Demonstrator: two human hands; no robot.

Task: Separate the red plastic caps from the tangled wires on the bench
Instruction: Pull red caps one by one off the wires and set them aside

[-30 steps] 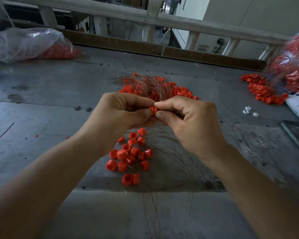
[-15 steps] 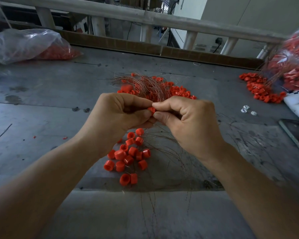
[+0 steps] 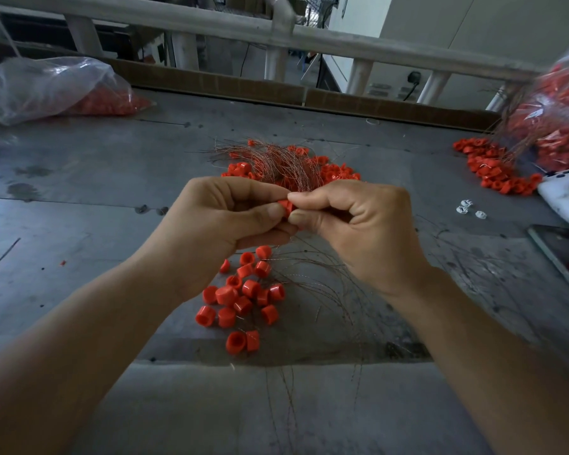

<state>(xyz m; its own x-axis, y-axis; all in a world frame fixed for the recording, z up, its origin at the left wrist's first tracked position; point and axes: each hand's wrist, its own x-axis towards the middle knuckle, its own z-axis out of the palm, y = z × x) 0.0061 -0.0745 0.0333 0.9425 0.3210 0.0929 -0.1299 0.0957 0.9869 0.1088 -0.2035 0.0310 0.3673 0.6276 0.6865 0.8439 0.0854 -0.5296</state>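
My left hand (image 3: 224,221) and my right hand (image 3: 355,221) meet above the middle of the grey bench, and together they pinch one red cap (image 3: 286,206) between thumbs and forefingers. Thin wires trail down from the hands to a loose spread of wires (image 3: 322,290) on the bench. Below the hands lies a heap of several loose red caps (image 3: 240,297). Behind the hands sits a tangled bundle of wires (image 3: 283,162) mixed with more red caps (image 3: 335,172).
A clear plastic bag (image 3: 46,87) holding red caps lies at the back left. Another bag of caps (image 3: 552,113) stands at the right, with spilled caps (image 3: 493,169) before it. A white device (image 3: 565,198), small white bits (image 3: 470,210) and a dark phone (image 3: 562,254) lie at the right edge.
The hands have stayed together on the cap, with only small finger shifts. A little more of the red cap shows between the fingertips now.
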